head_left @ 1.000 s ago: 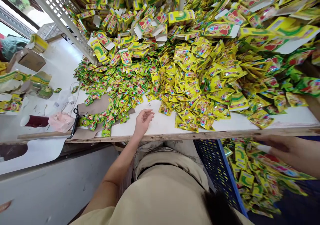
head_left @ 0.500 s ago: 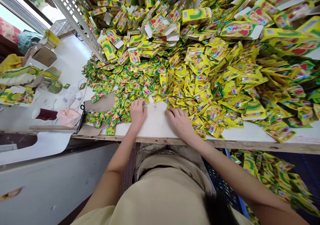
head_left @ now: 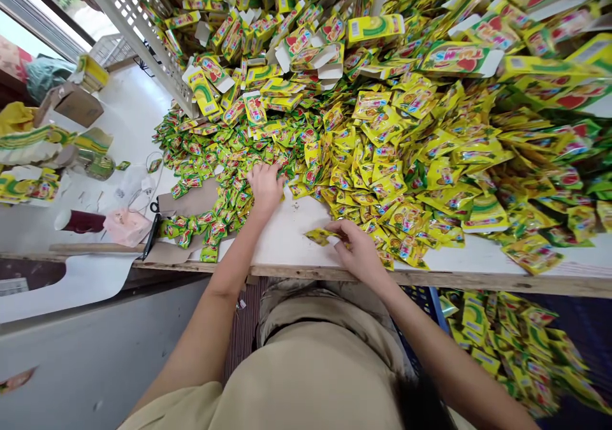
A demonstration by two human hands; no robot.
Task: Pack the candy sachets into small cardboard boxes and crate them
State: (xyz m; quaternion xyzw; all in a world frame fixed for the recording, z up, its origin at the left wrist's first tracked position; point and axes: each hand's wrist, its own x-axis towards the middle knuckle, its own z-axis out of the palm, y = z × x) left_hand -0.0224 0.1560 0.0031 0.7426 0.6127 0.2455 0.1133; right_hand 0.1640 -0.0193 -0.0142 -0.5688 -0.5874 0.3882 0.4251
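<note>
My right hand (head_left: 356, 246) pinches a yellow packet (head_left: 321, 236) between thumb and fingers, just above the white tabletop (head_left: 296, 226). To its right lies a heap of yellow packets (head_left: 382, 181). My left hand (head_left: 266, 186) reaches into the near edge of the pile of small green packets (head_left: 229, 150). Its fingers are bent down among the packets, and their tips are hidden, so what they hold cannot be made out.
A white perforated basket (head_left: 138, 28) with yellow boxes stands behind the pile. Black scissors (head_left: 152, 236), a pink plastic bag (head_left: 125, 226) and a dark red cup (head_left: 81, 221) are at the left. A blue crate (head_left: 437, 315) of packets sits below the table's right side.
My right hand has moved back toward the table edge and now holds a yellow packet. My left hand has moved forward into the green packets.
</note>
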